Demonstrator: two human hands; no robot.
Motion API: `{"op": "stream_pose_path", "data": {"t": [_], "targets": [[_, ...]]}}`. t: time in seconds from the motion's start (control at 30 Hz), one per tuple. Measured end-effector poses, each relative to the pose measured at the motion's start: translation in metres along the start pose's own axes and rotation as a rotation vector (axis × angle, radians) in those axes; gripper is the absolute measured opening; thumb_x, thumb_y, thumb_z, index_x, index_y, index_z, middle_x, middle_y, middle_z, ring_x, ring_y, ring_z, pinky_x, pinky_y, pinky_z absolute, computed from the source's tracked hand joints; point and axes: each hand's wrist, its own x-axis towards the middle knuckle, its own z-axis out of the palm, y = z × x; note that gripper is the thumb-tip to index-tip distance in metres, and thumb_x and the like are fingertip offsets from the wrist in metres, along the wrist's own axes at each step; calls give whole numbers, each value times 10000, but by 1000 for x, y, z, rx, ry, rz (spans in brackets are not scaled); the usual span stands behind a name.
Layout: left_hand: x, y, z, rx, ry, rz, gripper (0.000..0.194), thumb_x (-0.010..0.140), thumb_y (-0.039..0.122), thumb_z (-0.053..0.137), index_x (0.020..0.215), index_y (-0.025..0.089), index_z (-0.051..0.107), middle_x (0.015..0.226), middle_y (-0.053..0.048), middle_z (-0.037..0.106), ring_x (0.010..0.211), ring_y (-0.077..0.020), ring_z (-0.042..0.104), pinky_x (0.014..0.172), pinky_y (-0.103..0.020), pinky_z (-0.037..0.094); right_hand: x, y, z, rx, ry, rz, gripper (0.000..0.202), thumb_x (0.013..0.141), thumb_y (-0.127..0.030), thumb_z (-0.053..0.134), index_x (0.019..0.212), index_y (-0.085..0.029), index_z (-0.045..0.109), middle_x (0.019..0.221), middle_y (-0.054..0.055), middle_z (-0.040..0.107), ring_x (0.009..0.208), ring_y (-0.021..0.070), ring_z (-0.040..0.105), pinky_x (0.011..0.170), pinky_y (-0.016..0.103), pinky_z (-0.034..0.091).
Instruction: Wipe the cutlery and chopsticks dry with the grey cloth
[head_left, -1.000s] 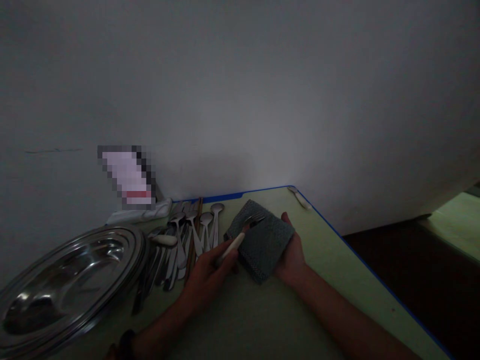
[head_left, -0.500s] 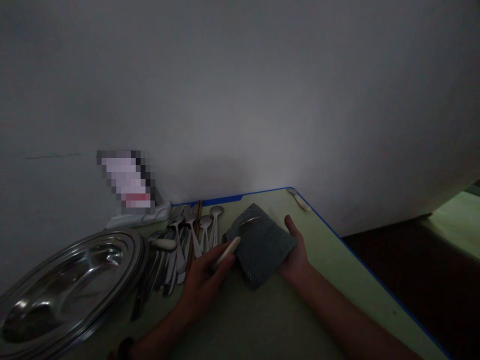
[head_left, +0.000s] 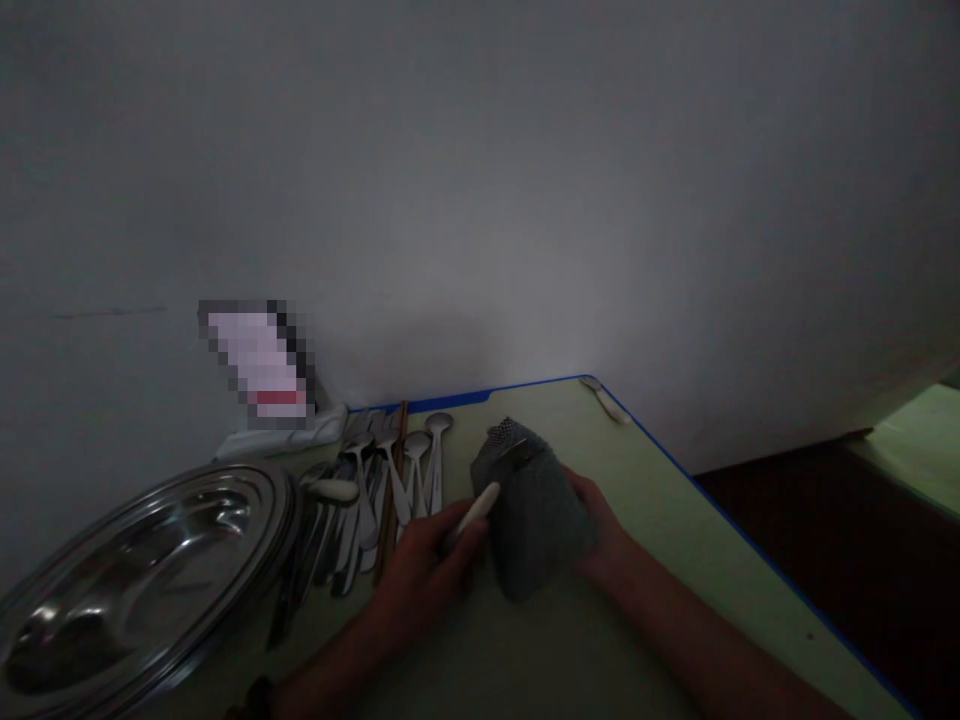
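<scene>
My left hand [head_left: 439, 555] is closed around the pale handle of a spoon [head_left: 477, 508]. Its metal head rests against a grey cloth [head_left: 536, 530], partly covered by the folds, so its exact shape is hard to see. My right hand [head_left: 604, 525] grips the cloth from the right side and beneath, with most of its fingers hidden behind the fabric. Left of my left hand lies a pile of cutlery [head_left: 360, 510], with spoons, forks and a pair of wooden chopsticks [head_left: 390, 490].
Stacked oval metal trays [head_left: 150, 580] stand at the left. A phone-like blurred object [head_left: 259, 360] leans on the wall [head_left: 480, 200] above a folded white cloth [head_left: 285, 435]. Another pale-handled utensil [head_left: 607, 402] lies at the far corner of the blue-edged green table [head_left: 697, 580].
The cloth, spread flat over my right palm before, is now folded inward around the spoon's head. My right thumb has come down, and my left hand has shifted slightly right.
</scene>
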Motion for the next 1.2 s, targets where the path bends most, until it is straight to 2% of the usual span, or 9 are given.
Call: {"op": "stream_pose_path", "data": {"t": [0.13, 0.23, 0.4, 0.53, 0.67, 0.8, 1.0, 1.1, 1.2], "targets": [[-1, -4, 2, 16, 14, 32, 434, 886, 471, 374, 1031, 144, 621, 637, 2, 608, 540, -136, 541, 475, -203, 383, -4, 6, 10, -36, -123, 14, 199, 741, -154, 547, 903, -204, 651, 784, 4, 700, 786, 164, 641, 815, 317, 464], [-1, -5, 3, 9, 38, 22, 425, 886, 449, 387, 1086, 150, 612, 672, -10, 643, 562, -147, 572, 494, -210, 414, -5, 11, 11, -104, -119, -20, 263, 697, -123, 622, 940, -224, 641, 839, -7, 692, 748, 137, 629, 769, 285, 471], [1, -7, 6, 56, -2, 87, 323, 866, 290, 432, 1108, 175, 612, 810, -26, 697, 684, -180, 639, 607, -236, 472, 2, 18, 10, -212, 103, -187, 219, 606, -208, 757, 805, -173, 673, 741, -3, 692, 688, 123, 627, 714, 238, 475], [0, -9, 8, 28, 6, 122, 352, 876, 310, 435, 1196, 203, 536, 1049, -50, 670, 956, -217, 619, 798, -280, 474, 7, 18, 8, -178, 224, -210, 193, 649, -280, 736, 788, -159, 677, 641, -7, 670, 596, 129, 608, 678, 257, 479], [-2, -5, 8, -16, 23, 140, 357, 889, 334, 426, 1226, 218, 454, 1193, -71, 595, 1054, -211, 569, 863, -296, 452, 7, 16, 6, -112, 314, -183, 207, 744, -369, 644, 777, -167, 674, 613, -5, 664, 584, 139, 603, 669, 267, 487], [-6, -1, 5, -60, -3, 122, 348, 911, 350, 382, 1236, 225, 381, 1157, -84, 595, 989, -190, 585, 810, -297, 465, 9, 15, 5, -18, 293, -146, 162, 764, -325, 609, 749, -178, 673, 633, 16, 679, 746, 183, 641, 766, 292, 482], [-9, -2, 5, -42, 33, 91, 366, 919, 380, 331, 1232, 199, 388, 813, -32, 645, 642, -142, 579, 587, -243, 453, 9, 8, 7, 110, 287, 12, 188, 794, -215, 481, 781, -164, 661, 702, 36, 704, 810, 196, 650, 806, 349, 481], [-7, 1, 5, -10, 44, 92, 362, 903, 372, 375, 1214, 201, 451, 948, -69, 660, 776, -177, 612, 701, -290, 475, 5, 6, 14, 143, 246, 15, 232, 801, -221, 436, 761, -184, 661, 700, 35, 708, 815, 203, 653, 796, 371, 490], [-4, 2, 5, -8, 38, 67, 371, 898, 376, 381, 1216, 211, 477, 1111, -96, 631, 957, -215, 603, 822, -341, 464, 3, 7, 19, 160, 138, -9, 259, 811, -337, 459, 781, -187, 668, 737, 44, 713, 822, 213, 653, 779, 376, 501]]}}
